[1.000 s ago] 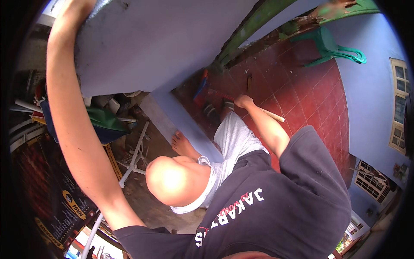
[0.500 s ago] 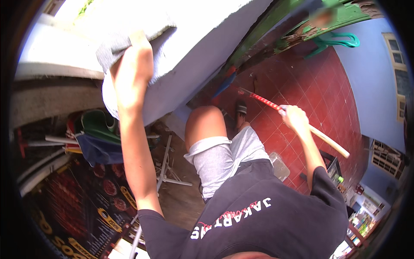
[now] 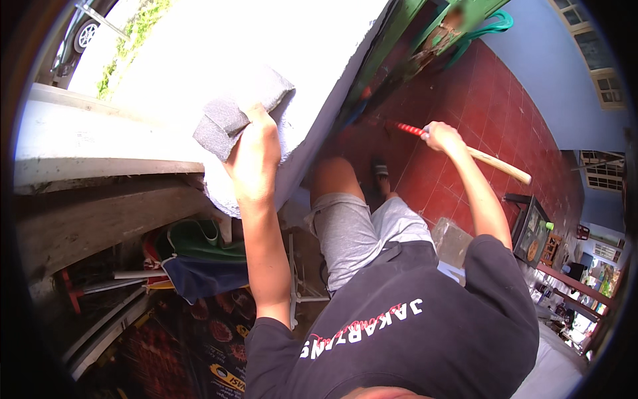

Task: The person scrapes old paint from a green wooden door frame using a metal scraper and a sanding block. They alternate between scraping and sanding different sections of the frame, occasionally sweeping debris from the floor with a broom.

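Observation:
My left hand point(image 3: 258, 163) is closed on a folded grey cloth point(image 3: 222, 121), which lies against the brightly lit top of a white wall point(image 3: 325, 80). Out to the right, my right hand point(image 3: 442, 137) grips a long stick point(image 3: 502, 165) with a pale wooden end and a red patterned stretch beyond the fingers. The stick slants down toward the wall's foot. Its far end sits in shadow near a blue piece, too dark to make out.
Weathered green wood point(image 3: 442, 36) runs beside the wall, near a green plastic chair point(image 3: 488, 30). Red tiles point(image 3: 465, 100) cover the floor. Folded blue and green fabric point(image 3: 199, 269), metal poles and a dark printed banner point(image 3: 193, 339) lie at left. A dark-framed table point(image 3: 528, 229) stands at right.
My left hand and the cloth have shifted right and slightly down in view. My right hand, still on the stick, sits higher. The whole view has turned, showing a car wheel at upper left.

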### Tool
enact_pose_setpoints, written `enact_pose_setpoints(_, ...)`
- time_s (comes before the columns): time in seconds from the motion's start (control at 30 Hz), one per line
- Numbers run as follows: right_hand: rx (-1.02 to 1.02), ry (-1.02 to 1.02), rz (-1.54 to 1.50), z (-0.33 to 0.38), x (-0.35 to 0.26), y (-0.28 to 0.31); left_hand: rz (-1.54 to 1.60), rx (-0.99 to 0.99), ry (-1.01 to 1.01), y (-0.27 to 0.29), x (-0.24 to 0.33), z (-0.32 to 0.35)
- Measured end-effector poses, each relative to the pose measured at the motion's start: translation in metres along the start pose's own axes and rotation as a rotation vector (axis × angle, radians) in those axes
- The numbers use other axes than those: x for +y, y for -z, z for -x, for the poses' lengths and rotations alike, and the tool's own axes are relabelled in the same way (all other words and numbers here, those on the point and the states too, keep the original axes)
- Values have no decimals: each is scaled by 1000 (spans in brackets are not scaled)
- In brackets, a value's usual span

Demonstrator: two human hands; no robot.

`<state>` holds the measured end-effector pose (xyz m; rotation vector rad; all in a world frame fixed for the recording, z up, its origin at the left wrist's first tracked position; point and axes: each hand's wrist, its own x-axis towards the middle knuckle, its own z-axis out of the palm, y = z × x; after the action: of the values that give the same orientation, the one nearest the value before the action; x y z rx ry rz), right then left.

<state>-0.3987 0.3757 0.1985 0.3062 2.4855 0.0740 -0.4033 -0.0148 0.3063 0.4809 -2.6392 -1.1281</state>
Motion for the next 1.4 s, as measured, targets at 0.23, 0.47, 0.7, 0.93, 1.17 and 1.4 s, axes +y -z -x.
enact_pose_setpoints(0.23, -135, 66, 68, 36, 6, 25, 85, 37, -315, -2, -22, -3)
enact_pose_setpoints(0.47, 97, 473, 358, 131, 0, 53, 267, 57, -45, 2, 3, 4)
enact_pose_setpoints(0.7, 316, 754, 436, 150, -63, 103, 55, 87, -8, 13, 14, 11)
enact_pose_setpoints(0.93, 223, 795, 465, 95, -85, 101, 159, -65, 67, 15, 24, 10)
enact_pose_setpoints(1.17, 359, 637, 281, 142, -13, 160, 180, 190, 32, 2, 11, 6)
enact_pose_setpoints(1.4, 397, 261, 182, 333, 82, 355, 72, 36, 75, 6, 24, -1)
